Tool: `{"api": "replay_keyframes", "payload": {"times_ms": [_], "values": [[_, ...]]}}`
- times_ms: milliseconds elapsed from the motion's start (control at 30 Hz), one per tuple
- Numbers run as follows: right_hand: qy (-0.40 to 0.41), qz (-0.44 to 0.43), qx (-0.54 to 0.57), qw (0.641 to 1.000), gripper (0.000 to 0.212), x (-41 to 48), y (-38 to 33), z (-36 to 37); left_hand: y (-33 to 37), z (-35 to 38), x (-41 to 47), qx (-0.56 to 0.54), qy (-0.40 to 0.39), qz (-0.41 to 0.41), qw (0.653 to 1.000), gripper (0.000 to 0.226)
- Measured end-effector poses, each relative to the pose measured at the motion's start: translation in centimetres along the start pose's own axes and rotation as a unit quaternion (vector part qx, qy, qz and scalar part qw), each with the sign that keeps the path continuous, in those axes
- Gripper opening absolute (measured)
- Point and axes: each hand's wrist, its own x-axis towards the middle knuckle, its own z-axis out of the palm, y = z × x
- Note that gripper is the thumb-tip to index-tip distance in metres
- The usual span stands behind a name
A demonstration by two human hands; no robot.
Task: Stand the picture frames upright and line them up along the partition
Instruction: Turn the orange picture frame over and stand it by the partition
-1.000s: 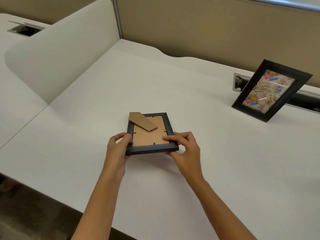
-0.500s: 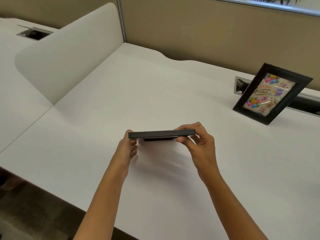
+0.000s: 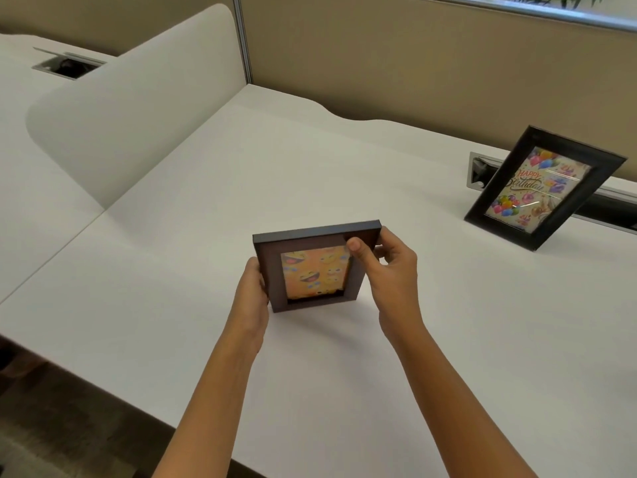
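A small dark frame with an orange emoji picture [image 3: 312, 270] is held upright above the white desk [image 3: 206, 188], its picture facing me. My left hand [image 3: 253, 291] grips its left edge. My right hand [image 3: 382, 270] grips its upper right corner, thumb on the front. A larger black frame with a "Happy Birthday" picture [image 3: 541, 188] stands tilted at the back right, close to the tan partition [image 3: 396, 63]. The stand on the back of the held frame is hidden.
A cable slot with a metal rim [image 3: 482, 170] runs along the desk behind the birthday frame. A white curved side divider [image 3: 138, 108] borders the desk on the left. The desk's front edge [image 3: 103, 381] drops to dark floor.
The small frame lay face down on the desk with its cardboard back up. Both hands lifted and turned it, through edge-on, until its picture faces me.
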Motion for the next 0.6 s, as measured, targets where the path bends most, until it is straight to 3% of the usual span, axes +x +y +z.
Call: {"api": "replay_keyframes", "payload": {"times_ms": [200, 500, 600], "values": [[-0.016, 0.005, -0.013, 1.000, 0.013, 0.5, 1.4, 0.3, -0.2, -0.2, 0.4, -0.015, 0.020, -0.024, 0.999, 0.020], [-0.049, 0.068, -0.067, 0.994, 0.011, -1.5, 5.5, -0.2, -0.7, -0.1, 0.8, -0.036, 0.031, -0.013, 0.999, 0.018], [-0.053, 0.082, -0.098, 0.990, 0.026, -2.0, 6.4, -0.4, -1.1, -0.2, 0.9, -0.027, 0.031, -0.011, 0.999, 0.024]]}}
